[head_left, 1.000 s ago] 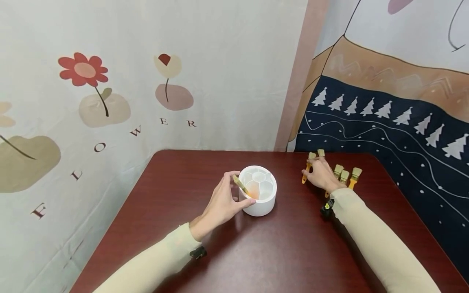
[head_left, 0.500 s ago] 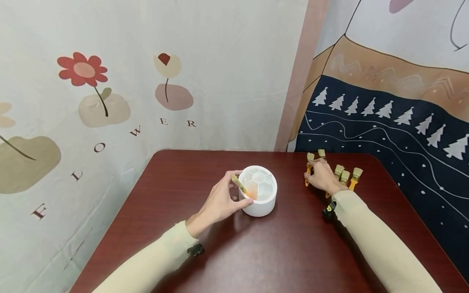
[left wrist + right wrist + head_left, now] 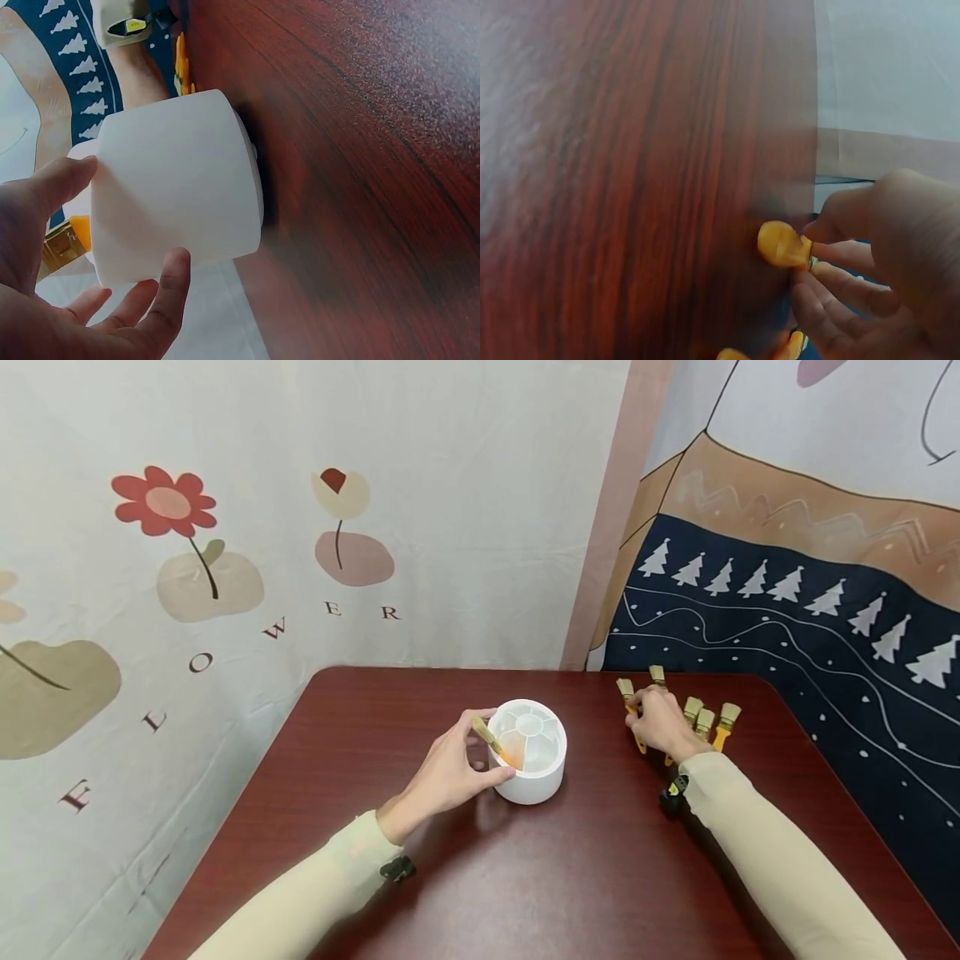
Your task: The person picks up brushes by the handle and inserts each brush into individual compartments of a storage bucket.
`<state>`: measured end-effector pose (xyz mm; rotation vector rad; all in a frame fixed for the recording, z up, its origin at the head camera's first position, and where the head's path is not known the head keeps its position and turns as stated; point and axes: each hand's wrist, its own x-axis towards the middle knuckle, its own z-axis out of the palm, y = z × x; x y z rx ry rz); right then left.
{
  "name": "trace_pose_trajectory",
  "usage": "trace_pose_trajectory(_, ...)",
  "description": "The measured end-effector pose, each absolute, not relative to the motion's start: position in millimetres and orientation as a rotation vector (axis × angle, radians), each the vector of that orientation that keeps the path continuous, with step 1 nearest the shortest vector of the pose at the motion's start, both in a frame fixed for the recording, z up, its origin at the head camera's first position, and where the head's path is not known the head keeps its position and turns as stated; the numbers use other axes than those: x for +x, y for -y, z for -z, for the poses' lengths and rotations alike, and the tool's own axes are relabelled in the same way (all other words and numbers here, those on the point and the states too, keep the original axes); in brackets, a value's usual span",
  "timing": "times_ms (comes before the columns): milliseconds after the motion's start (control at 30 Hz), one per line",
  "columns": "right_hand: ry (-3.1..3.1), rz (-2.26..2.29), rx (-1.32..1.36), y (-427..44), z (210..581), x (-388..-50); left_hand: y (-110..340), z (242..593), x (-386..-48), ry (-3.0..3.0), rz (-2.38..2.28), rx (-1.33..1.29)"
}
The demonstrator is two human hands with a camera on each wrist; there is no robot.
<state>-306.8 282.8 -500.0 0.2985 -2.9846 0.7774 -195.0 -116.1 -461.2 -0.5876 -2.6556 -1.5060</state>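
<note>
A white round container (image 3: 531, 787) with inner compartments stands mid-table; one brush (image 3: 491, 740) with an orange handle leans in it, bristles up. My left hand (image 3: 444, 775) holds the container by its left side, thumb near the front rim, fingers round the outer wall in the left wrist view (image 3: 176, 187). At the back right my right hand (image 3: 662, 722) pinches a yellow-handled brush (image 3: 626, 690), its bristles toward the back left. In the right wrist view the yellow handle (image 3: 781, 246) shows at the fingertips.
Several more brushes lie around and behind my right hand, among them one at the far right (image 3: 726, 720) and one behind the fingers (image 3: 657, 675). Printed cloths hang along the back and right edges of the brown table (image 3: 570, 877).
The brush in my right hand has turned, its bristles swinging left and its handle end right. My left hand and the container have hardly moved.
</note>
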Motion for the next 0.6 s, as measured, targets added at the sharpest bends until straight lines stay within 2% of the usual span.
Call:
trace_pose_trajectory(300, 2.893, -0.729, 0.092, -274.7, 501.2, -321.0, 115.1, 458.5, -195.7, 2.664, 1.490, -0.592)
trace_pose_trajectory(400, 2.874, -0.728, 0.072, -282.8, 514.3, -336.0, 115.2, 457.6, -195.6, 2.671, 1.488, -0.582)
trace_pose_trajectory(600, 2.871, -0.771, 0.039, -277.6, 508.0, -330.5, 116.5, 458.0, -195.6, 2.675, 1.503, -0.573)
